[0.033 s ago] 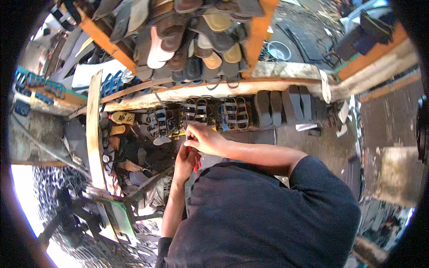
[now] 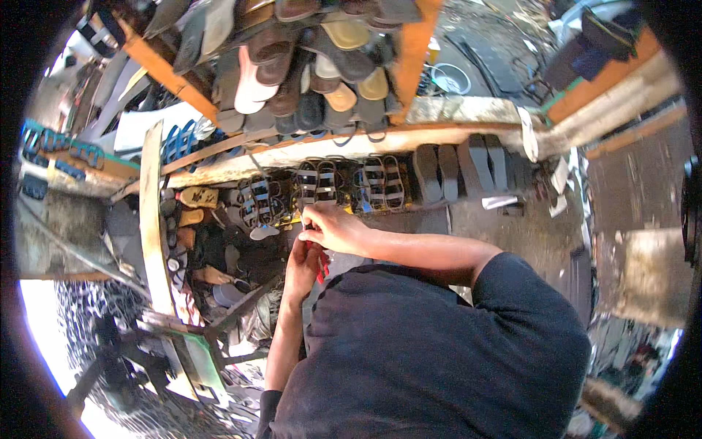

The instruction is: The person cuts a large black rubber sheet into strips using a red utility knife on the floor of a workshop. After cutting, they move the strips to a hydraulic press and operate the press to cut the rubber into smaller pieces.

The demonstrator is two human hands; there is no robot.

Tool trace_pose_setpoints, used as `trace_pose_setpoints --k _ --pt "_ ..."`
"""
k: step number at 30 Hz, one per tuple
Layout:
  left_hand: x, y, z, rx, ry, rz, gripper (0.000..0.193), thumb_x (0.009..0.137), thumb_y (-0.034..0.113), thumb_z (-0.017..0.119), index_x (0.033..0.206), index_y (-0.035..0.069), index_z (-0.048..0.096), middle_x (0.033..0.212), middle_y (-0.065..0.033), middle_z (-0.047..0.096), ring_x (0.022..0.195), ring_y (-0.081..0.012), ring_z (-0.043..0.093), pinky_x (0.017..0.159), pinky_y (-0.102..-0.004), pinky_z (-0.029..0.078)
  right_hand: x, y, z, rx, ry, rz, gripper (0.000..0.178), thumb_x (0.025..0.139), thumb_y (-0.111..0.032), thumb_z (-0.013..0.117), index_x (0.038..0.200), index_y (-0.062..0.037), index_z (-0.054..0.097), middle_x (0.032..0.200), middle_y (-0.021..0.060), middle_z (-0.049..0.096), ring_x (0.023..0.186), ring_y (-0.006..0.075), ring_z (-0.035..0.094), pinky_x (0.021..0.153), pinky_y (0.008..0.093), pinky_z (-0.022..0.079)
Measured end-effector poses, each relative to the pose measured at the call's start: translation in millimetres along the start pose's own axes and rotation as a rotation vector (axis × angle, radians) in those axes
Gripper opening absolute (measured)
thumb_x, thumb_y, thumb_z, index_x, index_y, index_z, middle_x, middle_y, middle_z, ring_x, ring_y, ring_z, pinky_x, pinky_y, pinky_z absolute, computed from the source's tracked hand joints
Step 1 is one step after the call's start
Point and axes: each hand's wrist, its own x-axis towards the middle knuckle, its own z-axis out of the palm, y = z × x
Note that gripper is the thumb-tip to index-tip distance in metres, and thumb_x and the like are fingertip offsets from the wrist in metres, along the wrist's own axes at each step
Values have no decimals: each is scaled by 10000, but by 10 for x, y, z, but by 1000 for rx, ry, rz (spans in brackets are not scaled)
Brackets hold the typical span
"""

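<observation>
Crowded stacks of slippers point(image 2: 352, 66) and a weathered timber ledge point(image 2: 464, 111) rise beyond the grip in a footwear workspace, where rows of black strapped sandals point(image 2: 317, 183) stand just past the fingers and dark grey soles point(image 2: 436, 173) lean to their right. Close against a worker's black T-shirt point(image 2: 446, 344), the left hand point(image 2: 301, 265) curls around a red-handled tool point(image 2: 322, 272), whose exact kind is hidden by the palm. The right hand point(image 2: 330, 227) meets it from above, fingers bent inward; whether its fingertips pinch anything cannot be told. Judging by its slim form, the tool should prove light and stiff, perhaps smooth enough to slip in a loose hold, and best taken around its red length. That visible portion, on the right side of the left-hand grip, is bright red, narrow and seemingly forked, pointing back toward the shirt.
</observation>
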Motion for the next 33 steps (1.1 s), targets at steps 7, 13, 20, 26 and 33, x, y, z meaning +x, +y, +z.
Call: trace_pose_setpoints --k 7,13,20,26,33 --pt "-310 1 33 -30 49 36 368 1078 263 470 1400 83 464 770 -10 606 557 -81 549 481 -228 438 -323 -296 263 -132 207 -27 332 941 -274 644 1066 6 519 977 240 614 906 440 625 771 515 506" --pt "-569 -155 -40 -228 -4 -54 256 1073 260 457 1256 101 537 691 -17 596 521 -92 527 462 -243 400 -536 -389 593 -239 280 -82 341 944 -243 619 1133 30 543 1056 240 602 967 423 619 769 494 535" --pt "-710 -343 -121 -235 -63 -109 204 1068 263 457 1177 125 560 652 10 545 507 -79 485 452 -241 360 -750 -594 740 -236 321 4 307 956 -232 592 1102 32 533 1043 246 589 948 429 611 797 502 525" --pt "-789 -274 -79 -213 -96 -81 146 1055 219 473 1065 110 570 626 36 477 474 -73 440 422 -244 347 -837 -525 854 -301 359 -43 255 919 -189 605 1041 14 512 1012 250 577 917 443 603 784 505 512" --pt "-823 -254 -48 -158 -76 -51 238 1042 272 429 1072 114 604 697 40 499 513 -76 455 465 -244 349 -1009 -723 752 -209 405 7 306 915 -215 644 1057 29 525 1035 267 550 930 453 604 799 518 508"
